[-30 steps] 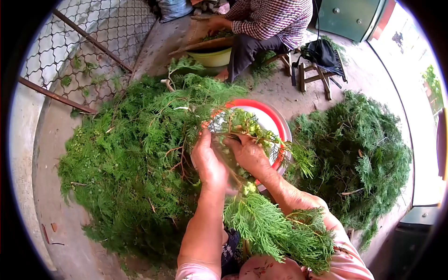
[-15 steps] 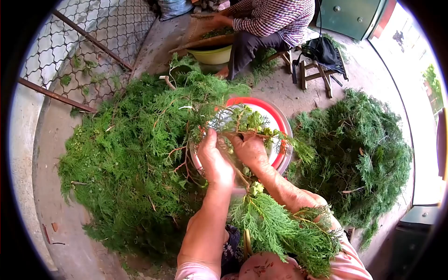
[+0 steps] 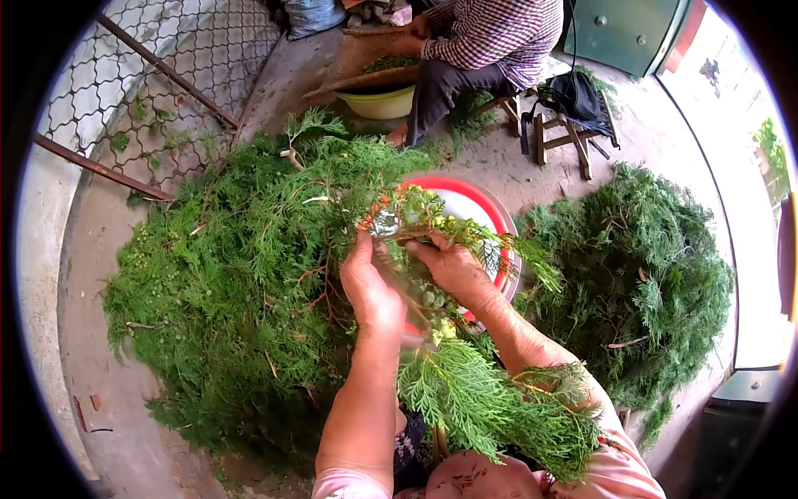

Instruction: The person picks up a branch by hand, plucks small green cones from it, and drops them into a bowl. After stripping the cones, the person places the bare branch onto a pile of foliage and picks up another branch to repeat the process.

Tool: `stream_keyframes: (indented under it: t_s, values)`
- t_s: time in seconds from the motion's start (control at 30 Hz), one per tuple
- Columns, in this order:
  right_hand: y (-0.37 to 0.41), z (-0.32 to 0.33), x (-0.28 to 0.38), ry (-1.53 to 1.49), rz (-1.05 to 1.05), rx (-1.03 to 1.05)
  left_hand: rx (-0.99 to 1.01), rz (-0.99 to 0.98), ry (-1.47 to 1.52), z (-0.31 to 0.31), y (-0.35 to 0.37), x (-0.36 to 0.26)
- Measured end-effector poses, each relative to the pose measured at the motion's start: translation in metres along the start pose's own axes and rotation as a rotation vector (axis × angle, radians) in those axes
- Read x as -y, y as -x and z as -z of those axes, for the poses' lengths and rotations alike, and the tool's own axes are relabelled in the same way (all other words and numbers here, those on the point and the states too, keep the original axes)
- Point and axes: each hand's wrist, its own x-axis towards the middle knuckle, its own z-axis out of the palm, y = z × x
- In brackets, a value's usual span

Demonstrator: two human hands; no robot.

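A leafy evergreen branch (image 3: 474,391) with pale green cones stretches from above the basin back over my right forearm. My left hand (image 3: 371,287) is closed around its woody stem. Close beside it, my right hand (image 3: 455,270) pinches a cone-bearing part of the branch, thumb and fingers together; the exact grip is partly hidden. Light green cones (image 3: 453,224) hang in clusters at the fingers. Below both hands stands a red-rimmed basin (image 3: 486,195) with a white inside, partly covered by the branch and hands.
A large heap of green branches (image 3: 224,291) lies on the left, touching the basin's side. Another heap (image 3: 640,283) lies on the right. Farther back, a seated person (image 3: 495,41) works over a woven tray (image 3: 349,71) and a yellow-green basin (image 3: 378,104). A wooden stool (image 3: 569,137) holds a black bag.
My left hand has shifted slightly to the left, and the branch has moved with it. My right hand stays nearly in place, a little lower. The seated person's hands have moved slightly.
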Motion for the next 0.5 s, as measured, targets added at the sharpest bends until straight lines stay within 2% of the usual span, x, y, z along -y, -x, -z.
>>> stream_keyframes:
  t_s: [0.03, 0.1, 0.2, 0.3, 0.4, 0.47, 0.5]
  values:
    - [-0.005, -0.008, -0.01, 0.103, 0.132, -0.059, 0.0, 0.014, -0.01, -0.002, 0.003, -0.002]
    - [-0.009, -0.015, -0.018, 0.145, 0.249, -0.143, -0.011, 0.043, -0.052, 0.002, 0.0, -0.002]
    - [-0.009, -0.024, -0.015, 0.026, 0.261, -0.24, -0.006, 0.051, -0.052, 0.004, -0.003, -0.003]
    - [-0.01, -0.024, -0.015, -0.175, 0.232, -0.157, 0.048, 0.061, -0.002, 0.01, -0.007, -0.002]
    - [0.001, 0.005, 0.01, -0.148, -0.214, 0.161, 0.029, 0.052, 0.019, 0.007, -0.003, -0.003]
    - [-0.009, -0.004, -0.024, -0.304, 0.089, 0.172, 0.025, 0.037, 0.026, 0.006, -0.001, -0.004]
    - [-0.007, -0.003, -0.019, -0.501, 0.05, 0.222, 0.042, 0.032, 0.032, 0.006, -0.001, -0.004]
